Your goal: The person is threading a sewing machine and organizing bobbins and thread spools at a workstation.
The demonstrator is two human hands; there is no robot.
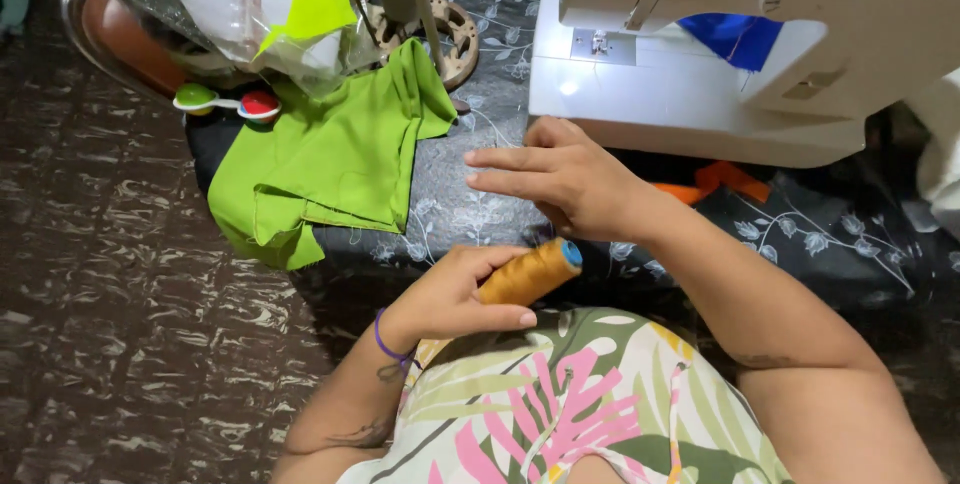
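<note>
My left hand (455, 294) grips a spool of orange-brown thread (530, 272) with a blue core end, held near my lap at the table's front edge. My right hand (555, 179) hovers just above it, fingers stretched flat and pointing left over the dark floral tablecloth (470, 204), holding nothing that I can see. A white sewing machine (700, 84) stands directly behind the right hand, with blue fabric (735, 39) under its arm. Folded lime-green cloth (325, 159) lies to the left of the hands and hangs over the table edge.
A wooden thread stand (440, 29) with a grey cone stands behind the green cloth. A clear plastic bag (240, 4) of fabric sits at the back left, beside a small green and red object (225, 101). Orange cloth (720, 182) lies below the machine. Patterned floor (110, 294) on the left.
</note>
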